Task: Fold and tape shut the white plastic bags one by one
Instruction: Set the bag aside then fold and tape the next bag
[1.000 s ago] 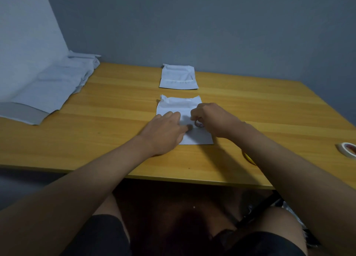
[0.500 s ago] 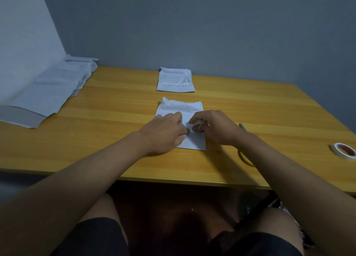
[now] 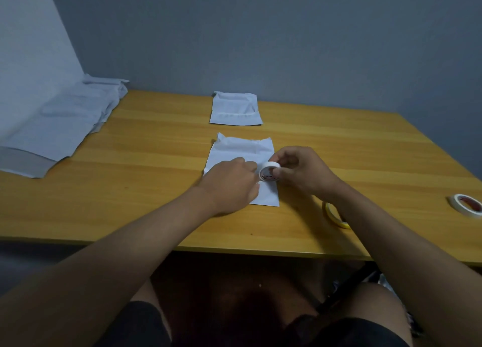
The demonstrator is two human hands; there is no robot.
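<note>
A folded white plastic bag (image 3: 241, 153) lies in the middle of the wooden table (image 3: 146, 143). My left hand (image 3: 230, 183) rests on the bag's near left part, fingers reaching toward the tape. My right hand (image 3: 300, 173) grips a small white tape roll (image 3: 268, 172), lifted on edge just above the bag's right side. A second folded white bag (image 3: 235, 109) lies farther back near the wall.
A pile of flat white bags (image 3: 60, 122) covers the table's left end. A yellow tape roll (image 3: 333, 216) sits partly under my right forearm. Another white tape roll (image 3: 467, 208) lies at the right edge. Grey walls close the back.
My right hand has raised the tape roll off the bag and turned it on edge, shifting slightly right. The left hand stays pressed on the bag.
</note>
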